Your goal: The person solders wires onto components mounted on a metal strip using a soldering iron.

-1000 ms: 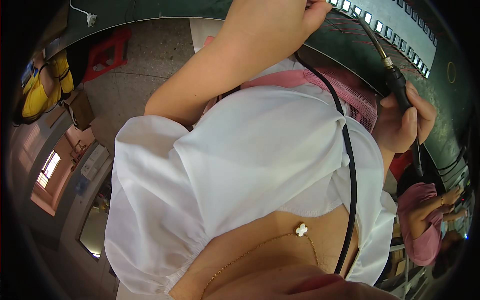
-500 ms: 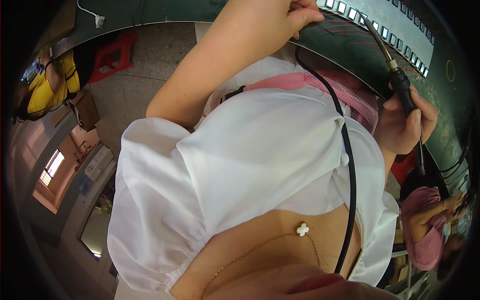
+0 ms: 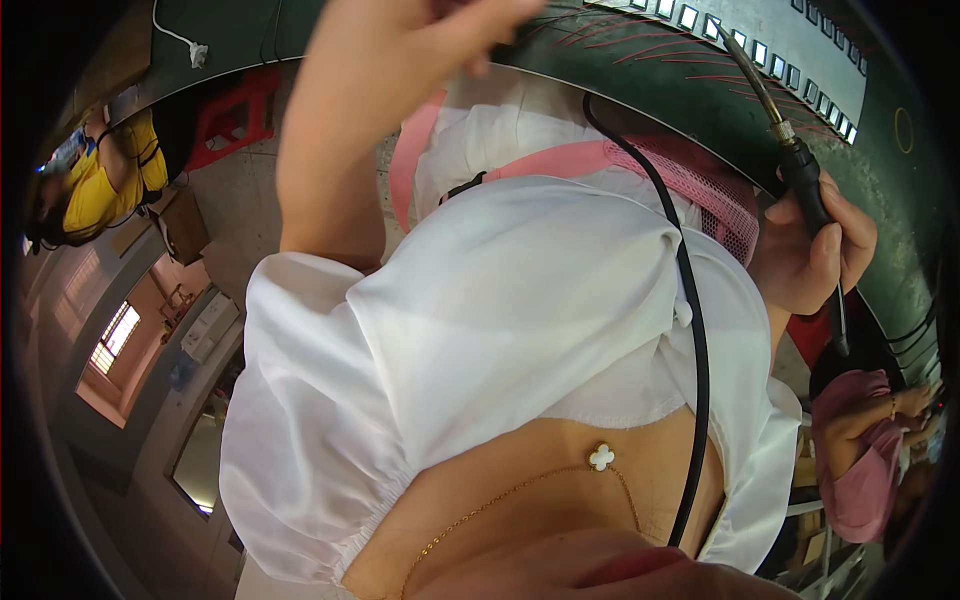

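Left hand (image 3: 430, 35) rises higher, state unclear; right hand (image 3: 815, 250) clamped on soldering iron (image 3: 800, 170). Risk: black cable (image 3: 690, 330) snags, tip burns.

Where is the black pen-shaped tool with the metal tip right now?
In the head view, the soldering iron sits at the upper right, gripped in the right hand, its metal tip pointing up-left over the green worktable.

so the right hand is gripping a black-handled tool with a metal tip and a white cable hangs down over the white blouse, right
Not quite: the cable is black, not white. The head view shows it running down across the white blouse. The rest holds: the right hand is wrapped around a black-handled tool with a metal tip.
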Demonstrator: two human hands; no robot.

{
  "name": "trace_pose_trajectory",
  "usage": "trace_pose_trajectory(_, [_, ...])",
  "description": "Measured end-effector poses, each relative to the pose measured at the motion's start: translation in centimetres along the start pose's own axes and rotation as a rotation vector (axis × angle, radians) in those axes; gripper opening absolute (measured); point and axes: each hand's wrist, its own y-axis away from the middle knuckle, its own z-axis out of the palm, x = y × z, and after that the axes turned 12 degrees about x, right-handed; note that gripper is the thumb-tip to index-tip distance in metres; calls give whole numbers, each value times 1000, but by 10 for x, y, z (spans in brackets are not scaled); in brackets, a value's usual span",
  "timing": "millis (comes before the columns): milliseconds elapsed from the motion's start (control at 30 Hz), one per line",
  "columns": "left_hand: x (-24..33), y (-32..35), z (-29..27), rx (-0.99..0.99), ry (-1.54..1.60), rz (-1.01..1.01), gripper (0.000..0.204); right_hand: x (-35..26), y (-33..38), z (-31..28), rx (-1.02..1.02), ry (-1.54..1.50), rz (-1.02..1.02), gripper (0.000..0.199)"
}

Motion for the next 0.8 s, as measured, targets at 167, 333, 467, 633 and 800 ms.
trace_pose_trajectory(167, [-8, -10, 45, -49, -203, 384, 11, 1, -3, -3, -14, 24, -32, 27])
trace_pose_trajectory(333, [-14, -13, 47, 33, -251, 486, 14, 0, 0, 6, -11, 28, -30, 26])
trace_pose_trajectory(467, [-19, -15, 46, 27, -259, 526, 14, 6, 1, 16, -34, -7, -49, 25])
trace_pose_trajectory(633, [-17, -16, 47, 14, -268, 551, 14, 3, -1, 14, -46, 47, -43, 24])
trace_pose_trajectory(800, [-20, -18, 46, 18, -287, 594, 14, 6, -2, 16, -58, 29, -50, 24])
